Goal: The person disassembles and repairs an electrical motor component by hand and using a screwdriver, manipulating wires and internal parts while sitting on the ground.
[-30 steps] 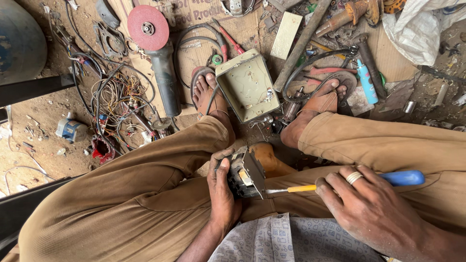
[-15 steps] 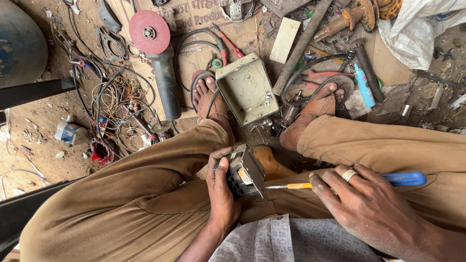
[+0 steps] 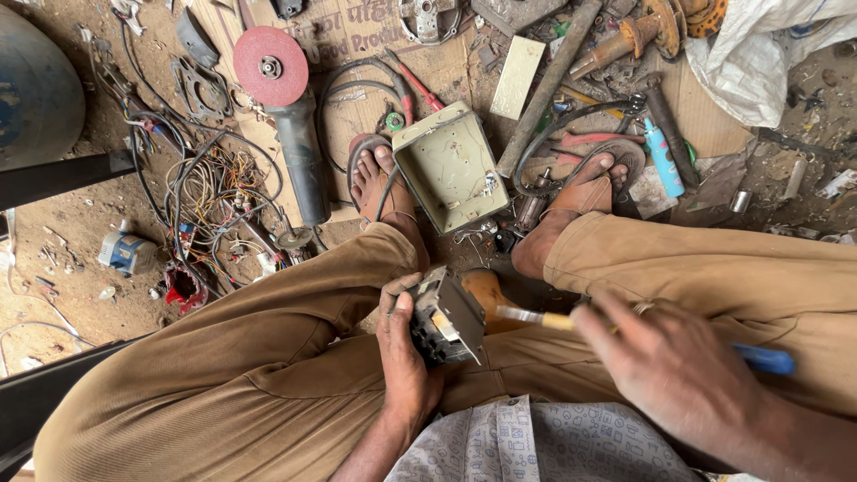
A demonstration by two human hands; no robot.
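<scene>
Centrally, left hand (image 3: pixel 406 357) clenches a small dark electrical block (image 3: pixel 446 317) over the lap. Right hand (image 3: pixel 678 370), blurred, fingers wrapped around a blue-handled screwdriver (image 3: pixel 553 319), tip meeting the block. Open metal box (image 3: pixel 451 165) lies between the feet.

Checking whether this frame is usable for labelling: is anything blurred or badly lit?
Head view: the right hand and its screwdriver are motion-blurred; the left hand and the dark component it holds are sharp; daylight is even, shadows soft, no glare.
</scene>
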